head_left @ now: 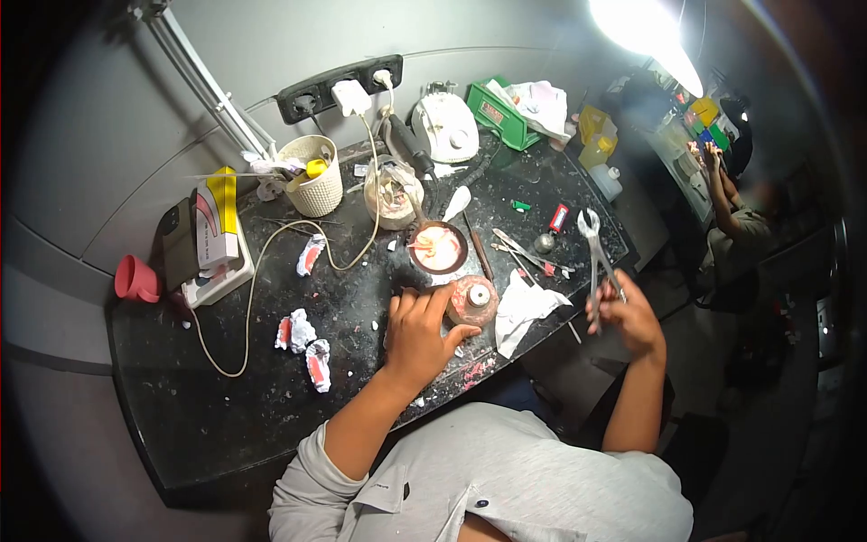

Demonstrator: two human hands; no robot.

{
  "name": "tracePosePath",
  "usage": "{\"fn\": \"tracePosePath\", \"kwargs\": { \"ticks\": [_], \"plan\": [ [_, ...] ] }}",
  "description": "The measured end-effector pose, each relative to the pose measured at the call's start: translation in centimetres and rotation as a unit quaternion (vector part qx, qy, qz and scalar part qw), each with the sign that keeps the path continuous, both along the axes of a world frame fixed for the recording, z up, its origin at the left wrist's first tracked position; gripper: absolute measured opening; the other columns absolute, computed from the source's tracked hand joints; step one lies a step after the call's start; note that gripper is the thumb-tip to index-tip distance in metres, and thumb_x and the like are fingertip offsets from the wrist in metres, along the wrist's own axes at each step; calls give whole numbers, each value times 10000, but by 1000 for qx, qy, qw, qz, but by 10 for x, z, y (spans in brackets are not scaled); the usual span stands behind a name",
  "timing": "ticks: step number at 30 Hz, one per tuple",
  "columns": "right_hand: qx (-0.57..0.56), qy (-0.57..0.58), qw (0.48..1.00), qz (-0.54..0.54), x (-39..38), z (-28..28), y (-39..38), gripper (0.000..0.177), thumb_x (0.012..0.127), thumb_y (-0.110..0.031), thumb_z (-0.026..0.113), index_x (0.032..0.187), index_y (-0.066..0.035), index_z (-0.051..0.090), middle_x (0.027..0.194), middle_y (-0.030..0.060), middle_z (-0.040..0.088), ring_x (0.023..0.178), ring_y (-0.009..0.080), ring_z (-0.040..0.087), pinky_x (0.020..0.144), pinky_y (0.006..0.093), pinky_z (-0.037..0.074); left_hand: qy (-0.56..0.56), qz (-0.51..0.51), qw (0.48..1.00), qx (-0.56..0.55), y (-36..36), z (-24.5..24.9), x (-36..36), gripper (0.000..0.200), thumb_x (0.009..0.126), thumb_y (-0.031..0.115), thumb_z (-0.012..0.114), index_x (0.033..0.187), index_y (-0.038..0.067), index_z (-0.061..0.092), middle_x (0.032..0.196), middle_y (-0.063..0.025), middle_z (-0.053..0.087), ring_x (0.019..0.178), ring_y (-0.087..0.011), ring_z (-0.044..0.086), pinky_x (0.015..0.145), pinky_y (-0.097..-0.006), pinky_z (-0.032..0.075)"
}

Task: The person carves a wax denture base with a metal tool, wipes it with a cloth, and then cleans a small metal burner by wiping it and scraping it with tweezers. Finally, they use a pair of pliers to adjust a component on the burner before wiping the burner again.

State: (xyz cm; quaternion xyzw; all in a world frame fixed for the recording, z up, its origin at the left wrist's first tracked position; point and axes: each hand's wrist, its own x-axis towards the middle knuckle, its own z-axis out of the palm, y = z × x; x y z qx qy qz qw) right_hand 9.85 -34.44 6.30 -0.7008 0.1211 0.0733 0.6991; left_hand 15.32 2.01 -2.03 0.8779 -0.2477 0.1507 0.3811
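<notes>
My left hand (pixel 421 332) curves its thumb and fingers around the side of a round glass jar (pixel 467 307) stained pink, with a white knob on top, standing near the table's front edge. In my right hand (pixel 632 318) is a pair of metal pliers (pixel 591 244), jaws pointing up, held off the table's right edge. Just behind the jar lies a small bowl (pixel 439 248) with melted-looking pink and white material. A crumpled white cloth (pixel 524 312) rests right of the jar. Metal hand tools (pixel 519 248) lie beyond the cloth.
On the black table (pixel 217 406) are plaster pieces with red wax (pixel 317 363), a wicker cup (pixel 316 185), a pink mug (pixel 137 279), a glove box (pixel 217 221) and a green bin (pixel 502 113). A cord (pixel 251 312) crosses the left side. Another person (pixel 736 217) sits at right.
</notes>
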Motion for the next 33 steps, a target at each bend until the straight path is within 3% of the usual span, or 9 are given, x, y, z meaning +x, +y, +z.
{"fn": "tracePosePath", "kwargs": {
  "ticks": [2,4,6,12,18,20,25,31,33],
  "plan": [
    [223,55,970,78,-25,-1,24,271,832,88,562,1055,-41,480,998,275,647,868,376,722,682,524,663,2,-7,1000,5,-1,1,-1,714,749,471,905,1268,31,688,1086,-138,728,971,-346,603,882,-441,435],
    [453,99,878,122,-43,-28,41,325,833,131,569,1104,-26,484,1032,347,645,1001,449,721,763,631,646,8,-5,1000,-6,-1,6,-1,710,753,463,906,1272,33,686,1079,-149,727,972,-351,609,875,-445,439],
    [507,125,842,137,-53,-43,63,353,827,148,541,1126,-25,473,1040,347,648,1017,463,718,876,679,615,13,-7,1000,4,-1,9,-1,705,756,457,905,1272,31,684,1074,-159,725,970,-353,613,869,-449,443],
    [432,148,862,218,-52,-69,70,450,781,195,435,1184,-4,447,1331,490,543,1377,611,497,1074,719,485,14,1,1000,26,-2,8,-3,715,756,459,906,1284,34,675,1080,-161,722,965,-354,611,882,-443,441],
    [470,184,829,241,-38,-70,82,487,760,188,456,1214,10,456,1395,523,472,1411,659,412,1120,725,428,34,-14,999,20,0,10,-4,656,780,273,887,1341,35,644,1140,-156,714,1028,-356,602,929,-448,427],
    [499,188,807,252,-31,-70,85,467,761,168,475,1200,10,476,1423,518,452,1429,647,403,1116,738,422,36,-20,999,22,0,11,-5,684,762,197,879,1368,17,619,1169,-139,712,1047,-347,603,917,-454,422],
    [528,164,783,284,-22,-74,82,515,744,78,553,1248,-4,490,1444,495,437,1468,646,348,1147,761,360,47,-17,999,21,-1,12,-4,671,775,255,891,1344,13,630,1157,-140,714,1055,-350,607,916,-452,423],
    [564,126,750,322,-20,-87,90,772,678,-93,665,1422,-60,463,1543,335,425,1486,675,280,1205,770,214,35,-16,999,5,-3,9,-2,670,777,358,899,1291,12,643,1124,-164,714,1029,-364,609,920,-456,421],
    [585,115,735,323,-23,-89,96,793,685,-108,666,1447,-71,452,1547,339,418,1490,682,257,1206,771,206,40,-15,999,7,-3,10,-1,662,773,351,900,1277,7,644,1148,-152,710,1055,-354,603,914,-453,414]
  ]
}}
